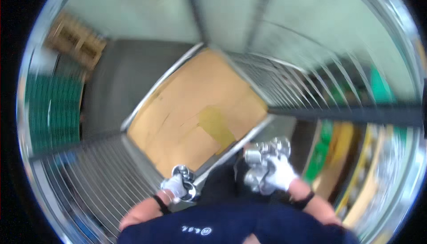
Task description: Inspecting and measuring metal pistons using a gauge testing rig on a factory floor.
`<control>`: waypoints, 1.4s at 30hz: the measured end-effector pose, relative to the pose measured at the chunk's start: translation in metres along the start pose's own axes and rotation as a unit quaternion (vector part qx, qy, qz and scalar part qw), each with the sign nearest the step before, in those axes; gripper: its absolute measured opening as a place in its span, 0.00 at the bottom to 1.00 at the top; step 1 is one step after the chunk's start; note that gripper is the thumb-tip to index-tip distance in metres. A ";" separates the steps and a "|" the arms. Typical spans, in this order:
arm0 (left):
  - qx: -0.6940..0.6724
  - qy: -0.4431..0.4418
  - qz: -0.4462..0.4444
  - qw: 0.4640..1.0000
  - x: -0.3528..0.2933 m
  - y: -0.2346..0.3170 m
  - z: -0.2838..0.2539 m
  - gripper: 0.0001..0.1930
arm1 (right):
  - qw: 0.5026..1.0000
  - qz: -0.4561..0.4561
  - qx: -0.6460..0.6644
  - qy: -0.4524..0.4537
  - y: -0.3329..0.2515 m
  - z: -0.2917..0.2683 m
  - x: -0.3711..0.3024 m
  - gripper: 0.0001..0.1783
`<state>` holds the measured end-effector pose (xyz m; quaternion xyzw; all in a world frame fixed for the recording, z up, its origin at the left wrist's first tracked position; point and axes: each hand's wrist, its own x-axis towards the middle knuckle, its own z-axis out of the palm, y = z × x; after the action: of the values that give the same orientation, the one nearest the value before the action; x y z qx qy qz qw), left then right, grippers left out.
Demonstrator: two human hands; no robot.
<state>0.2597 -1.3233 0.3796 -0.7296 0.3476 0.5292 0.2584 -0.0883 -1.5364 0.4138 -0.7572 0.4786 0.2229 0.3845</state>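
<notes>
White gloves cover both hands, with a dark band at each wrist. My left hand (175, 185) is closed around shiny round metal pieces (190, 191), ring-like or cup-like, at the near left corner of a cardboard sheet (191, 97). In my right hand (281, 174) is a cluster of several shiny metal cylinders (254, 156), held just beyond the sheet's near right edge. Blur hides their exact kind. The cardboard lies flat inside a wire-sided cage (106, 173) and bears a darker yellowish patch.
Wire mesh (284, 79) rises beyond the cardboard on the right. A dark bar (347, 110) runs to the right rim. Green and yellow items (321, 148) stand at right. At left are stacked green crates (53, 110) and a wooden pallet (78, 39) on grey floor (120, 79).
</notes>
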 end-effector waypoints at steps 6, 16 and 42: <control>-0.026 0.189 0.018 0.981 -0.044 -0.014 -0.015 0.39 | 0.962 0.020 0.166 0.216 -0.016 -0.047 -0.180 0.34; 0.070 0.304 0.218 0.925 -0.057 0.020 -0.021 0.11 | 0.900 0.249 -0.010 0.358 0.119 0.007 -0.458 0.27; 0.473 0.353 0.613 0.525 -0.326 0.639 0.144 0.18 | 0.757 0.195 0.153 0.604 0.034 0.166 -0.769 0.27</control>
<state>-0.3894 -1.5396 0.6395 -0.2344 0.9714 0.0143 0.0341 -0.4540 -0.9869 0.8431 -0.5559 0.7768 -0.2865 0.0740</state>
